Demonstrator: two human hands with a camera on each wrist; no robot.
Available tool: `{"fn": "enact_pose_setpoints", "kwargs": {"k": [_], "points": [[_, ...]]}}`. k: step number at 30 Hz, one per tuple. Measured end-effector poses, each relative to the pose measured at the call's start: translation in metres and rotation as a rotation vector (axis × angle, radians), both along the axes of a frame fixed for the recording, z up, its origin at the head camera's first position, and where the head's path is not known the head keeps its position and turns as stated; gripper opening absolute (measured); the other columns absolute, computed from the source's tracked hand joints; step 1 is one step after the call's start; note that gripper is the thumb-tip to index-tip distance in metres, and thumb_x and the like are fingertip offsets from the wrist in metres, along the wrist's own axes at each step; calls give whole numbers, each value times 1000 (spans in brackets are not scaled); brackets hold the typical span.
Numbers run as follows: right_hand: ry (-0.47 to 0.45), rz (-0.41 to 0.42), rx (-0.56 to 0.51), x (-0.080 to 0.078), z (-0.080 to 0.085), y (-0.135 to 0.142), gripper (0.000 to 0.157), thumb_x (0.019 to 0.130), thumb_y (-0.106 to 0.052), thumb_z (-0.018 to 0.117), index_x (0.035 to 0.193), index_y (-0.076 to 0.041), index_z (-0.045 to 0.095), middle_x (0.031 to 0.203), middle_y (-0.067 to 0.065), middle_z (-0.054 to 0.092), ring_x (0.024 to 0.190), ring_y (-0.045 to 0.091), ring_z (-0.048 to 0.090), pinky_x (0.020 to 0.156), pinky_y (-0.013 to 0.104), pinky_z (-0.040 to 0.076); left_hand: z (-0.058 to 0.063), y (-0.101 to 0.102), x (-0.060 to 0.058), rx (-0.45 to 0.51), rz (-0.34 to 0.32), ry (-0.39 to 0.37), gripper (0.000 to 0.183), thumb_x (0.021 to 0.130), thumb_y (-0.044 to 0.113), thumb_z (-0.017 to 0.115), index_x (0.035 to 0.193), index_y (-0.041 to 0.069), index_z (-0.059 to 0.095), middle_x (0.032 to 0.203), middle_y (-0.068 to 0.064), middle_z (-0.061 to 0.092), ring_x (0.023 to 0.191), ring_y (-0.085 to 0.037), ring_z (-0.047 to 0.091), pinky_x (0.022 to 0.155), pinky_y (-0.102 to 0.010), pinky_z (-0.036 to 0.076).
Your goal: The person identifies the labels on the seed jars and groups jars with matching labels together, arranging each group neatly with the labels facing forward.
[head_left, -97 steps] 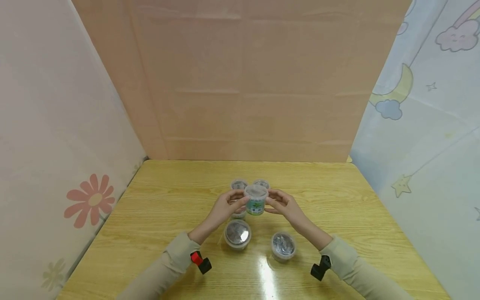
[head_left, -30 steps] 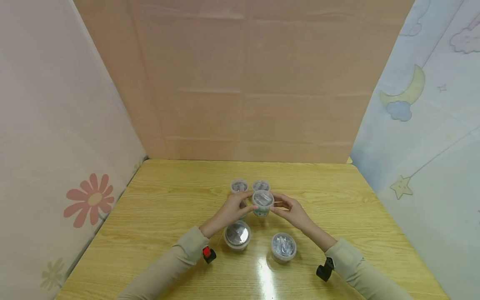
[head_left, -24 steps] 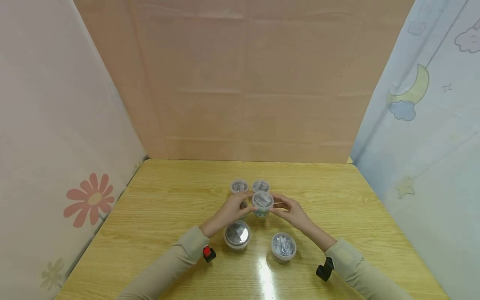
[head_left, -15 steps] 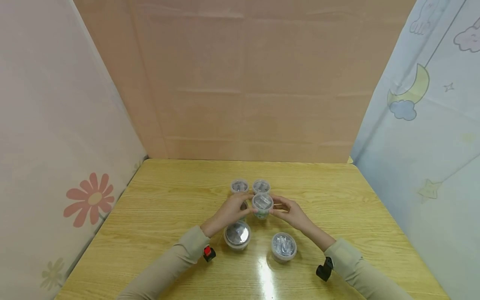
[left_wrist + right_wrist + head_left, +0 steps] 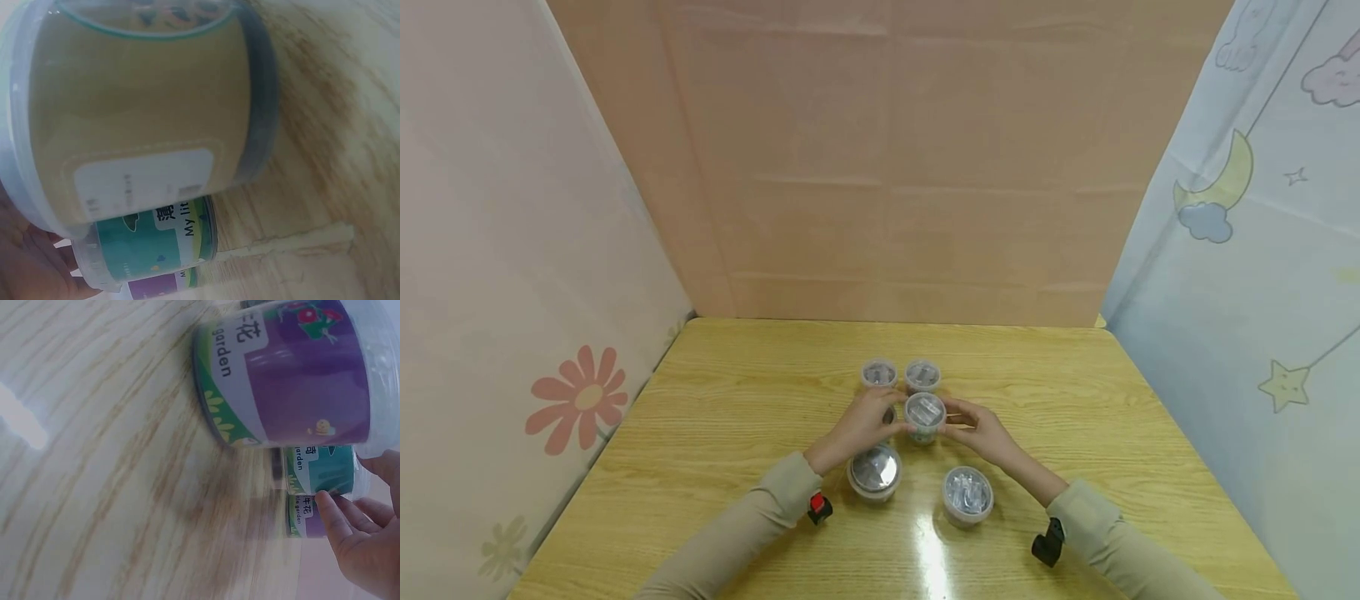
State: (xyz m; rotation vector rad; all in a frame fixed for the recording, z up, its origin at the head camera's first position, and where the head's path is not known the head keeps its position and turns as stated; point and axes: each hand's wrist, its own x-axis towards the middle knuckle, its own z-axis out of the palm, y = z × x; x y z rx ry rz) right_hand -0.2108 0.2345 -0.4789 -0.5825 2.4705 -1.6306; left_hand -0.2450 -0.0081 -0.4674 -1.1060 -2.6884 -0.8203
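A small plastic tub with a teal label (image 5: 925,411) and clear lid stands upright mid-table, its base at about table level. My left hand (image 5: 867,421) grips its left side by the rim, thumb in front and fingers behind. Opposite, my right hand (image 5: 983,429) holds the right side, thumb and fingers curved round it. The same teal tub (image 5: 325,472) shows in the right wrist view, near the fingers of the right hand (image 5: 369,544). Another tub (image 5: 890,414) lies partly hidden under my left hand.
Two tubs stand behind, a left one (image 5: 879,372) and a right one (image 5: 922,375). In front are a wider tub (image 5: 875,471) and a purple-labelled tub (image 5: 306,381), beneath the forearms' inner sides. The wooden table (image 5: 760,375) meets a back panel (image 5: 880,208).
The teal tub has come down and slightly right, toward the table, with both hands still round it. More of the back right tub shows now. The other tubs have stayed in place.
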Motion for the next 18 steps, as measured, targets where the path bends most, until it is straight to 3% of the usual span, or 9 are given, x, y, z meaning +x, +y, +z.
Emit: {"fn": "enact_pose_setpoints", "kwargs": {"k": [9,18], "points": [[-22,3,13,-1,-4,1,52,88,-14,65,134,-1,46,128,21,53,109,38,57,80,28,54,-4,0,1,-85,46,41,56,79,50,65,118,10,63,119,-3,62,117,-20,52,105,-50,33],[-43,4,13,2,1,-3,52,89,-7,62,135,5,42,129,26,50,110,42,54,79,29,55,-6,1,3,-124,74,37,57,80,53,63,119,11,62,122,-3,61,120,-22,51,108,-53,27]]}}
